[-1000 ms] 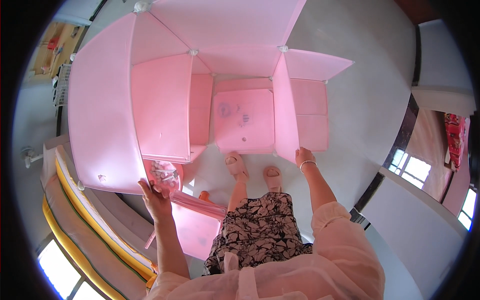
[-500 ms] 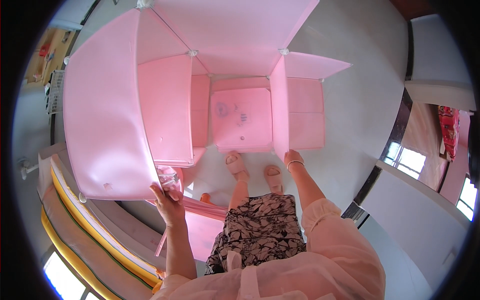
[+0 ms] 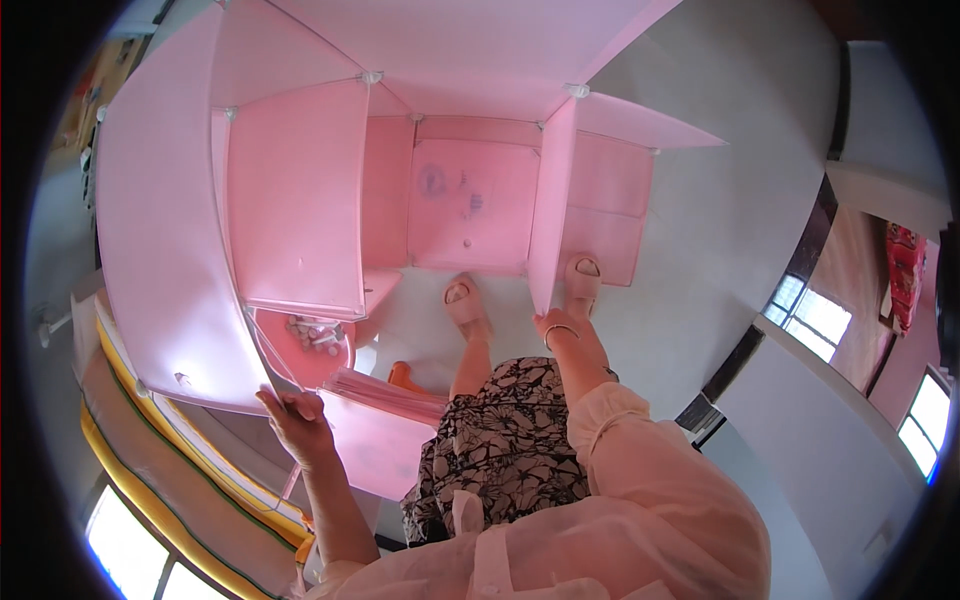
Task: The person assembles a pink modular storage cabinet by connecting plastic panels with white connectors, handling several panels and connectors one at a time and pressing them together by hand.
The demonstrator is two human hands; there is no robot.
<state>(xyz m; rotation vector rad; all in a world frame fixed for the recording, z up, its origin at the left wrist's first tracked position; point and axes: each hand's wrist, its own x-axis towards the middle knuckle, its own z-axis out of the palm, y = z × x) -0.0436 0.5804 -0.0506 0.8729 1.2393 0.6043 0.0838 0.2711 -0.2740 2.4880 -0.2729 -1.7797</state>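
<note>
A cabinet of thin pink plastic panels (image 3: 294,190), joined at the corners by white connectors (image 3: 372,77), stands in front of me. My left hand (image 3: 300,425) is closed on the lower corner of the large outer panel (image 3: 160,230) at the left. On the other side, my right hand (image 3: 552,326) pinches the near edge of an upright pink divider (image 3: 556,200); its fingertips are partly hidden. Between the two sides lies a pink bottom panel (image 3: 470,205) with small dark marks.
Near my left hand, a pink tub (image 3: 335,360) holds many small whitish pieces. Stacked pink panels (image 3: 385,430) lie by my skirt, next to an orange object (image 3: 402,376). Yellow-edged padding (image 3: 180,450) is at the lower left. My feet stand on grey floor (image 3: 690,230).
The cabinet's left part has shifted left along with my left hand, uncovering the tub. My right hand has moved slightly left with the divider edge. My right foot has stepped forward beside the divider.
</note>
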